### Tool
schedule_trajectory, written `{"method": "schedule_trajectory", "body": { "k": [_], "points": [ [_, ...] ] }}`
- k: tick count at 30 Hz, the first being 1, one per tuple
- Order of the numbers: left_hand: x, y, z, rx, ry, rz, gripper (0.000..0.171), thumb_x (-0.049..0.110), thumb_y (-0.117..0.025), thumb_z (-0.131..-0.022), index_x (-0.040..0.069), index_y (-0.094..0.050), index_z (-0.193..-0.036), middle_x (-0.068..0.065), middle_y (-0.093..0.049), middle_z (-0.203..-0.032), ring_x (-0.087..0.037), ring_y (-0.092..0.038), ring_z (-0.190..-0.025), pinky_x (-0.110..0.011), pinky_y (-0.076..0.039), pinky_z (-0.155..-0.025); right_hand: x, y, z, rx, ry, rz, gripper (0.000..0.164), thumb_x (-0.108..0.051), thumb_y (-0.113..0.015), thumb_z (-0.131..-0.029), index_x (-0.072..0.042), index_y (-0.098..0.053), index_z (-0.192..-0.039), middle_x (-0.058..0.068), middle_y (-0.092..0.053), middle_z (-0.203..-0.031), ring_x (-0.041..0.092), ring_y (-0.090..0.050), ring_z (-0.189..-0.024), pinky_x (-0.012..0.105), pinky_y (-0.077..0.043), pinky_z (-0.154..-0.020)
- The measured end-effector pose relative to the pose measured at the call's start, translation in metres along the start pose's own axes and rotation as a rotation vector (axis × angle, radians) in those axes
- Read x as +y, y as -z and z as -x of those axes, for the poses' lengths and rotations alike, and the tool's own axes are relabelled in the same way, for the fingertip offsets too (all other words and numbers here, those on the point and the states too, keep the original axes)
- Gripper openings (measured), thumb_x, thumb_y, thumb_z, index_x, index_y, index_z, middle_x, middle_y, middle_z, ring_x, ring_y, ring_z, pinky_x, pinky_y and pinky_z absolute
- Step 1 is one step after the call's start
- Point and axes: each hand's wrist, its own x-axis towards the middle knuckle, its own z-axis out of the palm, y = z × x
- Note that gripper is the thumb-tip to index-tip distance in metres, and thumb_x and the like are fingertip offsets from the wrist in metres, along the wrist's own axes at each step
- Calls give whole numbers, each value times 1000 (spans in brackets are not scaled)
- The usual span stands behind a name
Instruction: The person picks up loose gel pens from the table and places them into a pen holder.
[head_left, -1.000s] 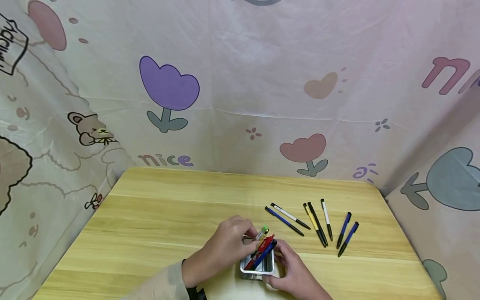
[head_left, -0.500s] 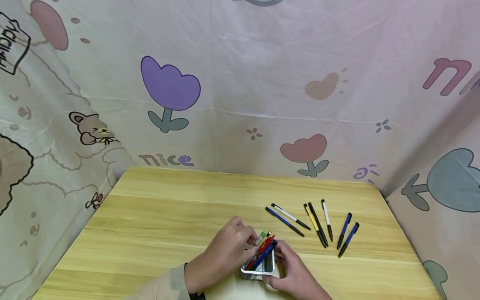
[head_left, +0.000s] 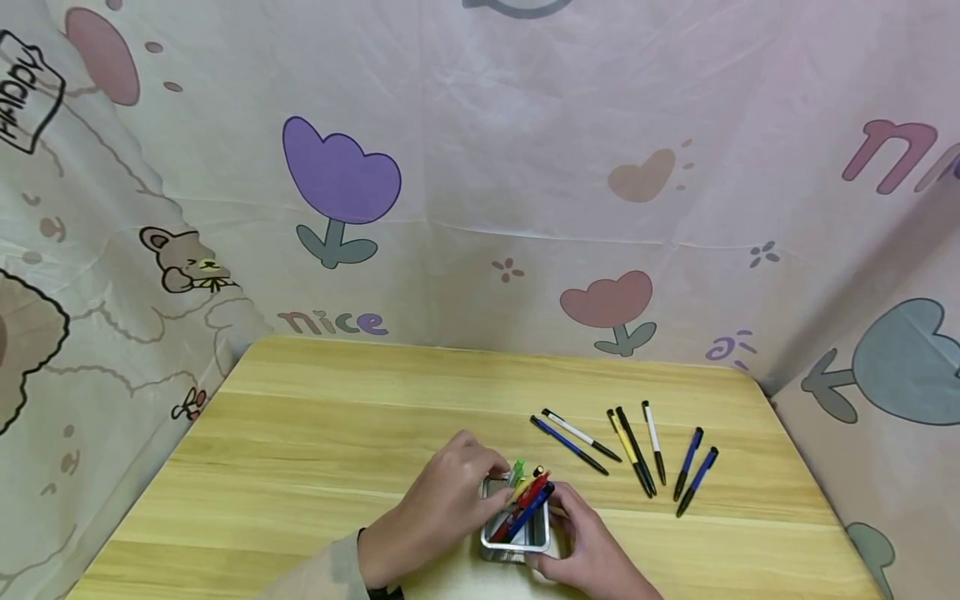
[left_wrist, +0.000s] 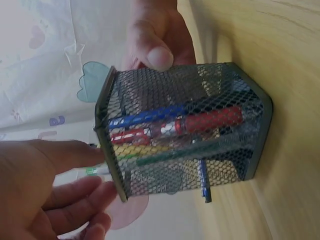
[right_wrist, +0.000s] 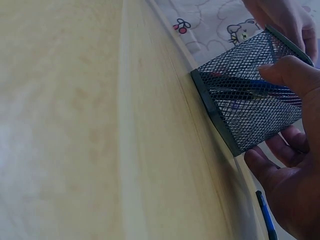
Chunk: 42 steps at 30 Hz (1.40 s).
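A dark mesh pen holder (head_left: 516,550) stands near the table's front edge, holding several pens. My right hand (head_left: 588,542) grips its right side; the right wrist view shows thumb and fingers around the mesh (right_wrist: 260,112). At its left rim is my left hand (head_left: 450,508). In the left wrist view, the thumb and fingers of this left hand (left_wrist: 40,185) stand apart beside the rim, with a green-ended pen (left_wrist: 95,171) in the gap between them. A red pen (left_wrist: 210,120) and a blue pen (left_wrist: 145,116) show through the mesh, beside a yellow one.
Several pens lie on the wooden table (head_left: 337,417) to the right: a blue pen (head_left: 568,444) and a white pen (head_left: 581,435), a yellow pen (head_left: 630,450) beside a black one, another white one, and two blue ones farther right. Printed cloth (head_left: 480,167) surrounds the table.
The green-ended pen has gone lower into the holder and leans farther left. My left hand has loosened from it and shifted slightly left. My right hand keeps its grip on the holder.
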Motion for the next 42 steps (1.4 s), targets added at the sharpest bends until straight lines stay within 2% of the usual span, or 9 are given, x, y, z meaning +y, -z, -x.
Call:
{"method": "schedule_trajectory", "body": {
  "k": [2, 5, 7, 10, 14, 18, 24, 32, 42],
  "points": [
    [-2, 2, 2, 9, 2, 24, 28, 31, -88, -81, 15, -78, -102, 7, -76, -98, -5, -61, -94, -19, -60, -80, 0, 0, 1, 4, -2, 7, 70, -27, -88, -80, -25, -52, -141, 4, -58, -139, 7, -55, -131, 7, -41, -109],
    [-4, 4, 6, -10, 45, 76, 44, 37, -87, -81, 14, -73, -116, 4, -74, -114, -10, -65, -109, -29, -62, -93, 1, 1, 1, 9, 7, 18, 70, -28, -87, -81, -25, -52, -142, 3, -59, -139, 7, -56, -131, 19, -47, -113],
    [-6, 4, 10, -52, 97, 135, 61, 44, -87, -81, 13, -67, -129, 1, -69, -127, -15, -65, -116, -36, -62, -97, 1, 0, 1, 11, 12, 21, 70, -28, -87, -81, -25, -52, -142, 3, -59, -139, 7, -56, -131, 29, -48, -116],
    [-9, 4, 19, -147, 183, 243, 90, 59, -85, -77, 11, -53, -146, -4, -61, -143, -24, -64, -124, -46, -61, -100, 0, 0, 1, 8, 8, 21, 70, -29, -87, -82, -25, -51, -143, 3, -58, -139, 11, -56, -133, 34, -48, -117],
    [-15, 3, 30, -234, 251, 338, 111, 68, -85, -70, 11, -43, -155, -6, -56, -151, -30, -62, -130, -53, -58, -103, 1, 0, 0, 4, 4, 20, 70, -30, -87, -82, -26, -51, -142, 3, -58, -139, 14, -55, -135, 20, -46, -115],
    [-19, 0, 38, -235, 277, 415, 109, 63, -87, -71, 9, -44, -155, -11, -55, -153, -33, -61, -132, -53, -57, -104, 3, -1, 0, 3, 23, 4, 70, -28, -87, -82, -25, -52, -142, 3, -57, -140, 10, -55, -133, 9, -41, -111],
    [-22, -11, 51, -222, 275, 557, 105, 48, -92, -70, 4, -46, -153, -18, -52, -155, -39, -58, -136, -48, -54, -110, 4, -1, 0, 5, 32, 9, 71, -28, -86, -82, -25, -51, -144, 2, -56, -142, 9, -55, -133, 11, -42, -112],
    [-26, -27, 57, -240, 305, 595, 102, 45, -91, -72, 7, -45, -155, -13, -53, -156, -37, -51, -144, -51, -46, -117, 1, 0, -1, -2, 18, 5, 71, -29, -86, -82, -27, -51, -144, 1, -56, -142, 9, -54, -134, 12, -42, -113],
    [-32, -49, 59, -209, 311, 841, 87, 18, -90, -76, 2, -49, -151, -18, -55, -153, -35, -57, -139, -25, -49, -113, 1, 0, -1, -7, 27, 8, 71, -28, -86, -82, -26, -51, -143, 3, -57, -140, 7, -55, -132, 13, -43, -113]
  ]
}}
